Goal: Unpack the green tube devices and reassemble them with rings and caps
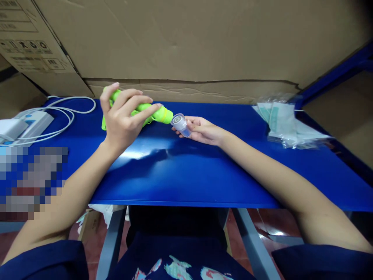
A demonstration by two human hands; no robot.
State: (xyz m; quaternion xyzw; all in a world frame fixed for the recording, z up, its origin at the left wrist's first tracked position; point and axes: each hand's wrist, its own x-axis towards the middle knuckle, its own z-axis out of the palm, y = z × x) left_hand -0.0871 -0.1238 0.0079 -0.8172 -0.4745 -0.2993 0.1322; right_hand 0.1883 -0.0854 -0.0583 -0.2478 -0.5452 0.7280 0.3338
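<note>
Head view: one blue table (pixel 186 177), brown cardboard (pixel 189 42) behind it, reddish floor (pixel 236 241) below. Above the table's middle, the left hand (pixel 124 116) curls round one tilted green bottle (pixel 164 115); the right hand (pixel 204 130) grips one clear cup (pixel 179 123), fingers closed; bottle-cup contact unclear. Table's left end: one power strip (pixel 37 124). Right end: packets (pixel 284 120), overlapping, uncountable.

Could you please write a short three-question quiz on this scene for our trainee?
1. Which hand holds the green bottle?
2. True or false: the plastic packets lie toward the left end of the blue table.
3. The plastic piece in the right hand is: (a) black, (b) clear, (c) red.

Key:
1. The left hand.
2. False; they lie toward the right end.
3. (b) clear.
</note>
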